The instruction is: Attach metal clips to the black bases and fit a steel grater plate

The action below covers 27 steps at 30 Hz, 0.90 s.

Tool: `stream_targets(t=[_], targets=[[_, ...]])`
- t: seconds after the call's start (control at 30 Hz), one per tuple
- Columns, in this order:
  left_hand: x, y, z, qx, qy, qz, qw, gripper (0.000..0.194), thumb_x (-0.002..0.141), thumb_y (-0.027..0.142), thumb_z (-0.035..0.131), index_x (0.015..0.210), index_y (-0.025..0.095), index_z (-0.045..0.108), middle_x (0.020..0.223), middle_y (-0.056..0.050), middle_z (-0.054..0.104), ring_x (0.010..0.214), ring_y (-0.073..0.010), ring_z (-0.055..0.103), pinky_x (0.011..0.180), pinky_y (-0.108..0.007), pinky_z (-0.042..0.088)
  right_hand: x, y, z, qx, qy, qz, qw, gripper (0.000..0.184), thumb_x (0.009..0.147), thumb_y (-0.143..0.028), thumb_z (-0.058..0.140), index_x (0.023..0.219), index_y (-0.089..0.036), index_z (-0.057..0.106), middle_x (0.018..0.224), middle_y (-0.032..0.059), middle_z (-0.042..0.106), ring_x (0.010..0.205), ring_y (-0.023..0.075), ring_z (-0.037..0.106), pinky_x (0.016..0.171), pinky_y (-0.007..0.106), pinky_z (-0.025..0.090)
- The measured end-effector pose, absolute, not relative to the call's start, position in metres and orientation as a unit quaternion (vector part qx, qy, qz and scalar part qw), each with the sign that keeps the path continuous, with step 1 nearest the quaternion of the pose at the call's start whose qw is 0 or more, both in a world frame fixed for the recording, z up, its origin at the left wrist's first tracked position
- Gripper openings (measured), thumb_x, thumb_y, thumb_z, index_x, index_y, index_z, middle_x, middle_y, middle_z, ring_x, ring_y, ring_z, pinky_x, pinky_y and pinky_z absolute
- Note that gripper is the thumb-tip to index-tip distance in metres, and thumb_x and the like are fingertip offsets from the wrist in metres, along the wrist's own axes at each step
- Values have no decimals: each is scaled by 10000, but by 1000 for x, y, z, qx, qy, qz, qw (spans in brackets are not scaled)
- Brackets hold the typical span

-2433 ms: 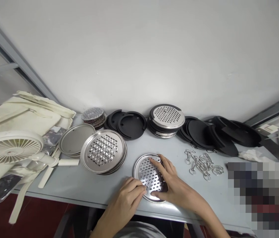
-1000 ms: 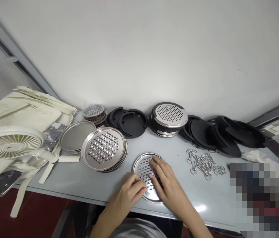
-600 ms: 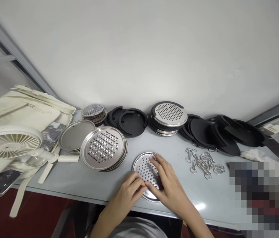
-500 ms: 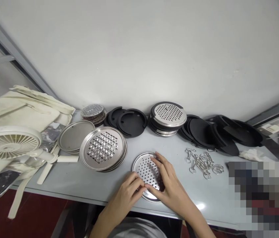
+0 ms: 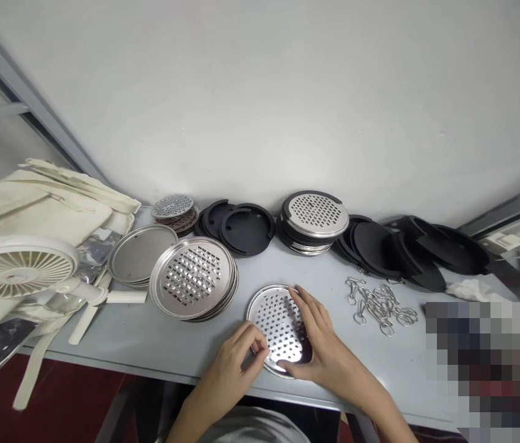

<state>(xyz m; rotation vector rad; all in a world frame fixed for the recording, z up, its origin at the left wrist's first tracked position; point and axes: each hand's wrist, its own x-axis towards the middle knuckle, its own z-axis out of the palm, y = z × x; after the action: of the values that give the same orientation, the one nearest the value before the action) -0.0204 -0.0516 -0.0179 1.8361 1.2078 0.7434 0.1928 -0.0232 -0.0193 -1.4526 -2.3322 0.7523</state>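
A round perforated metal plate (image 5: 276,323), like a grater disc, lies on the table in front of me. My right hand (image 5: 322,344) spans its right side, fingers at the far rim and thumb at the near rim. At the plate's left edge, my left hand (image 5: 241,354) is closed in a pinch with fingers curled; what it holds, if anything, is hidden. Left of the plate sits a stack of larger perforated metal plates (image 5: 190,280). Several small wire clips (image 5: 380,306) lie loose to the right.
Plain metal lids (image 5: 140,252), small perforated discs (image 5: 173,207) and black round trays (image 5: 248,229) stand along the wall. A black-rimmed stack (image 5: 315,213) and black covers (image 5: 375,247) follow rightward. A white fan (image 5: 15,267) and cream bag (image 5: 47,206) crowd the left.
My right thumb has moved away from the left fingertips to the plate's near rim, opening a gap between the hands. The left hand stays pinched at the left edge.
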Motion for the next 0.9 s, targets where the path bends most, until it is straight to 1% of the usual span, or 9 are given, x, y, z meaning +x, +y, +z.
stream_targets(t=[0.1, 0.2, 0.33, 0.4, 0.5, 0.57, 0.73, 0.9], targets=[[-21, -51, -20, 724, 477, 295, 402, 115, 876, 88, 468, 856, 197, 500, 861, 4, 554, 808, -110, 555, 747, -205, 445, 191, -24, -21, -494, -817, 246, 165, 1119, 713, -440, 703, 1497, -242, -70, 1523, 173, 165, 1402, 363, 145, 1086, 544, 283], [-21, -50, -21, 723, 478, 299, 399, 116, 872, 84, 471, 847, 196, 492, 851, 5, 549, 800, -111, 551, 741, -206, 441, 190, -23, -23, -488, -820, 237, 184, 1119, 699, -404, 709, 1494, -217, -56, 1491, 194, 207, 1382, 381, 172, 1073, 559, 292], [-21, -50, -23, 720, 475, 307, 401, 118, 867, 80, 479, 840, 194, 491, 839, 2, 538, 797, -115, 547, 738, -211, 440, 189, -22, -26, -493, -815, 236, 192, 1086, 697, -378, 700, 1488, -188, -19, 1475, 204, 212, 1370, 377, 177, 1067, 553, 297], [-21, -49, -24, 716, 480, 309, 401, 110, 866, 89, 484, 874, 197, 506, 840, 2, 528, 783, -115, 546, 736, -217, 446, 189, -21, -25, -501, -810, 244, 181, 1053, 698, -389, 696, 1485, -184, 28, 1480, 206, 190, 1365, 376, 175, 1066, 555, 293], [-22, -48, -25, 711, 497, 303, 394, 178, 859, 105, 501, 997, 213, 528, 893, -1, 514, 768, -110, 550, 754, -229, 459, 189, -20, -21, -520, -796, 274, 149, 984, 705, -420, 691, 1475, -197, 119, 1496, 188, 153, 1369, 360, 165, 1073, 536, 294], [-21, -47, -24, 705, 506, 295, 400, 218, 845, 104, 513, 1026, 224, 533, 925, -2, 507, 767, -107, 556, 756, -228, 466, 190, -19, -17, -530, -784, 297, 130, 955, 710, -439, 689, 1468, -217, 152, 1507, 163, 140, 1377, 341, 158, 1083, 514, 294], [-14, -46, -14, 683, 532, 267, 423, 197, 819, 81, 497, 954, 220, 531, 928, -2, 510, 754, -113, 552, 721, -232, 469, 191, -18, -13, -543, -765, 325, 118, 936, 728, -420, 693, 1467, -268, 139, 1527, 106, 117, 1398, 290, 129, 1105, 469, 286], [-6, -41, -4, 670, 571, 230, 416, 189, 772, 44, 487, 863, 208, 507, 905, 1, 522, 739, -126, 550, 706, -256, 445, 191, -18, -14, -543, -762, 336, 104, 944, 730, -417, 701, 1468, -311, 122, 1544, 72, 79, 1410, 278, 101, 1120, 460, 268]])
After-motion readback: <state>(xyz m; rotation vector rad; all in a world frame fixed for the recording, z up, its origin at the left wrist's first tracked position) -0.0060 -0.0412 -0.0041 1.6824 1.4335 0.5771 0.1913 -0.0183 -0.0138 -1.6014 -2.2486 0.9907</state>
